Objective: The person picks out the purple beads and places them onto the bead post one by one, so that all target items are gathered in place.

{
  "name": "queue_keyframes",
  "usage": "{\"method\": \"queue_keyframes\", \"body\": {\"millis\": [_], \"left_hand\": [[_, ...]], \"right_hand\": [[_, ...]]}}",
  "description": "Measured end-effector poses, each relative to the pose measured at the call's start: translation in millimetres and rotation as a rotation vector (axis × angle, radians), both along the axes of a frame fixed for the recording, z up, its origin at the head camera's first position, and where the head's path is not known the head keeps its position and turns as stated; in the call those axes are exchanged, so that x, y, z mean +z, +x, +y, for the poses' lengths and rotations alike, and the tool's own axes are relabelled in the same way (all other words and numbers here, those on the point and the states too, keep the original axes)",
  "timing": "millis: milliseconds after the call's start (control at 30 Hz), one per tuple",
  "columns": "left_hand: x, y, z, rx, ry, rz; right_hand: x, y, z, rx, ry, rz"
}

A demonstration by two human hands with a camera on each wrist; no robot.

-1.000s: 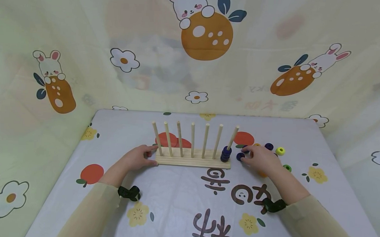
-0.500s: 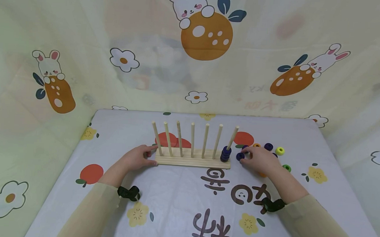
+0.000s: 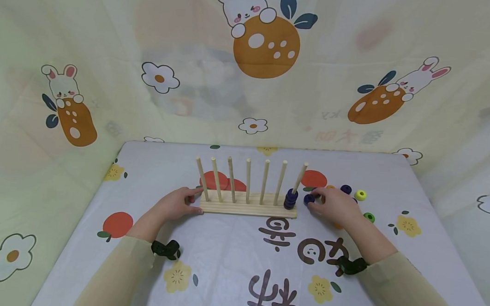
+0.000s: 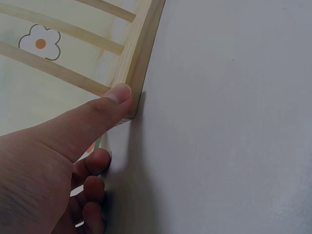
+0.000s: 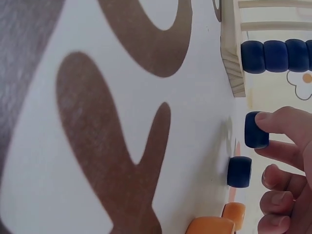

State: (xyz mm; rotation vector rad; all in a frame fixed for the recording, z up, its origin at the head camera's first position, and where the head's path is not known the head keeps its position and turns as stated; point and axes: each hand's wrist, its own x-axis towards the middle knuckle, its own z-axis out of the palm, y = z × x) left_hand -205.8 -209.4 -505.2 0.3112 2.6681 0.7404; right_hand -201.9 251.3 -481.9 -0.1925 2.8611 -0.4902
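A wooden peg rack (image 3: 248,209) with several upright pegs stands mid-table. Dark blue beads (image 3: 291,199) are stacked on its rightmost peg, while its other pegs are bare. At the rack's left end, my left hand (image 3: 176,204) holds the base between thumb and index finger; the left wrist view shows the thumb (image 4: 119,92) on the base's corner. Just right of the rack, my right hand (image 3: 338,205) pinches a dark blue bead (image 5: 256,130) between thumb and finger, lifted off the cloth. Below it in the right wrist view lies another dark blue bead (image 5: 239,171).
Orange beads (image 5: 212,226) lie near my right hand, partly hidden by it in the head view. Beyond are a blue bead (image 3: 345,189), a yellow-green bead (image 3: 360,195) and a green bead (image 3: 368,217). A patterned cloth (image 3: 223,253) covers the table.
The pinched blue bead has risen slightly, its spot in the head view shifting a little up and left. My left hand and the rack have stayed in place.
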Motion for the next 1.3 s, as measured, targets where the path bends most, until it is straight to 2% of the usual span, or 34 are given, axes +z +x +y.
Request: {"method": "queue_keyframes", "body": {"millis": [300, 733, 1033, 1300], "left_hand": [[0.3, 0.4, -0.2, -0.004, 0.006, 0.000], [-3.0, -1.5, -1.5, 0.001, 0.010, -0.005], [-1.0, -0.2, -2.2, 0.005, 0.006, -0.005], [-1.8, -0.7, -2.1, 0.002, 0.002, -0.002]], "right_hand": [[2.5, 2.4, -1.5, 0.005, -0.020, 0.065], [24.8, 10.7, -3.6, -0.021, -0.067, 0.115], [32.3, 13.3, -5.6, -0.048, -0.092, 0.145], [44.1, 17.9, -9.3, -0.024, -0.079, 0.211]]}}
